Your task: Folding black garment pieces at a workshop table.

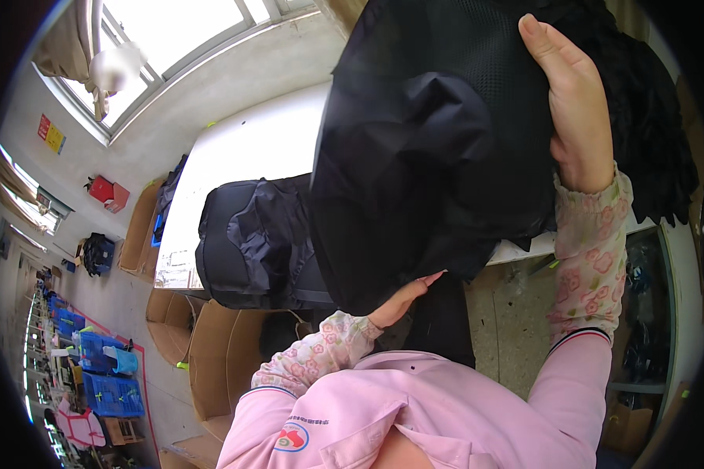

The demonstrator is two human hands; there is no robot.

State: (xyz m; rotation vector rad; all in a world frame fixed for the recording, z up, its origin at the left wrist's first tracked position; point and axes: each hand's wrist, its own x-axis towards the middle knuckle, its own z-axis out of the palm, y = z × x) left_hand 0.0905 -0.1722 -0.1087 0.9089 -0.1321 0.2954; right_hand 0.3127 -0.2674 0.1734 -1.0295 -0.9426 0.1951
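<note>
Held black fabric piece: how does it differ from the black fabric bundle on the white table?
The black fabric piece is held by left hand and right hand; the black fabric bundle lies on the white table. The piece fills more of the picture than the bundle. Both look creased.

One right hand at two o'clock plus one left hand at five — two hands; one black fabric piece toward half past one; one dark bundle at nine; at least two blue crates at eight.

Head-worn fisheye facing down; left hand, right hand near.
</note>
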